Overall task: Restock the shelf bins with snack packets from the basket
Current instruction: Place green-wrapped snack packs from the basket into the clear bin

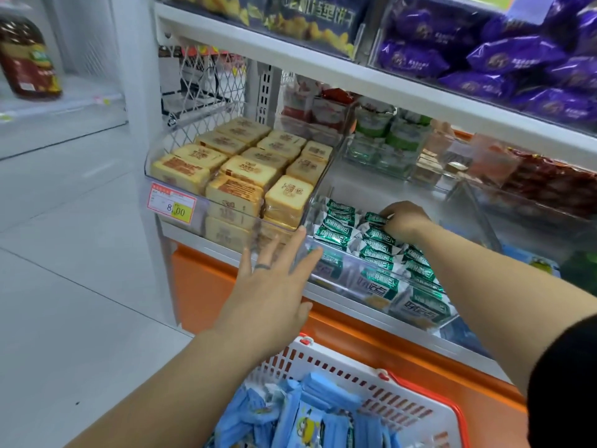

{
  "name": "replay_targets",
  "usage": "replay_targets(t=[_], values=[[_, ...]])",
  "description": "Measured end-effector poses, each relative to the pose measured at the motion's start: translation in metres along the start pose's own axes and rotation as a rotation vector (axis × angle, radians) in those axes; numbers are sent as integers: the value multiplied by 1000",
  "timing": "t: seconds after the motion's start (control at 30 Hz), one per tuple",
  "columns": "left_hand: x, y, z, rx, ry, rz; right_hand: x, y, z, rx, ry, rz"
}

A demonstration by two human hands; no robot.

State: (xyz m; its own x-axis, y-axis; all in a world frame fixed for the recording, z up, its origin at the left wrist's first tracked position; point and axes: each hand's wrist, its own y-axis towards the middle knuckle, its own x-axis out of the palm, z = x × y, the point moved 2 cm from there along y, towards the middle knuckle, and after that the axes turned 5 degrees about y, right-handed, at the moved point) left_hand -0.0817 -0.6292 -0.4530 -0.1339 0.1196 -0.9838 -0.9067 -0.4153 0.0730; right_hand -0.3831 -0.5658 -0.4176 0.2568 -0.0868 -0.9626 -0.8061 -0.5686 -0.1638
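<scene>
Green packet (374, 218) pinched in right fingers (394, 225), left fingers (281, 250) spread at bin (350, 279)

Head-worn wide-angle view, forward and down, close to shelf (323, 64) and basket (355, 375).

Bin of green packets (365, 189): bare floor at the rear, reachable beneath the upper shelf (323, 64). The right forearm (484, 263) crosses its right side. The neighbouring bin of yellow packets (200, 205) is packed to the rim.
</scene>
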Motion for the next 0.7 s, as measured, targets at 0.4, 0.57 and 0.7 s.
replay_targets(t=[0.4,0.57,0.7], values=[[6,1,1,-4,2,4,4,-6,9,-131,140,-49],[6,1,1,-2,4,0,3,-7,13,-121,151,-29],[6,1,1,1,5,9,2,-6,14,-154,131,6]])
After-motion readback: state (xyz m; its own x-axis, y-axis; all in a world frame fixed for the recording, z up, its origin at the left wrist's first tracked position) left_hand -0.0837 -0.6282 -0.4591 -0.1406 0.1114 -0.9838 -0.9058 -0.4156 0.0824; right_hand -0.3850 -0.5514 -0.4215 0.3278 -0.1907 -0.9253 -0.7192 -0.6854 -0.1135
